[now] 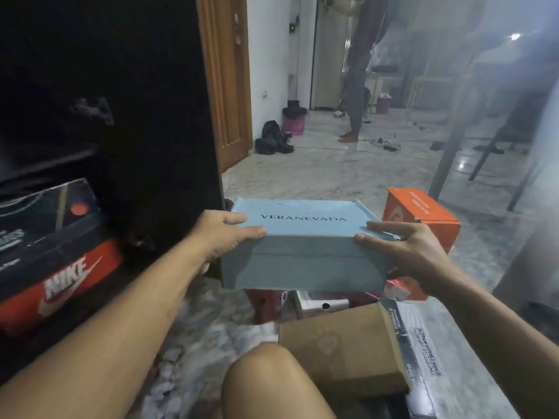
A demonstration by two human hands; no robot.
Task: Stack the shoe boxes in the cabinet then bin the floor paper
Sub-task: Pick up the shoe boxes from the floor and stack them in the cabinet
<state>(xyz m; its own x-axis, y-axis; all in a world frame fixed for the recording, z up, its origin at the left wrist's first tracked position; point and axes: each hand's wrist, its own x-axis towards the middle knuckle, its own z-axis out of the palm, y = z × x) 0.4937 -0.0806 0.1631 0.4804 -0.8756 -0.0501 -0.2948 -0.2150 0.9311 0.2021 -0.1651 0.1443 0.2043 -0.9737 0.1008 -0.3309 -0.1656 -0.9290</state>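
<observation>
Both forearms extended forward, bare, converging toward centre. Left hand (225, 237) clamped on left end of light blue box (302, 246), thumb over top edge. Right hand (402, 246) braced on right end, fingers spread (grip less closed than left). Bare knee low in frame.

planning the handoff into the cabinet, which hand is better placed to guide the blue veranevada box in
Left. The left hand grips the blue Veranevada box on the end facing the cabinet; the right hand holds the far end, beside the orange box.
</observation>
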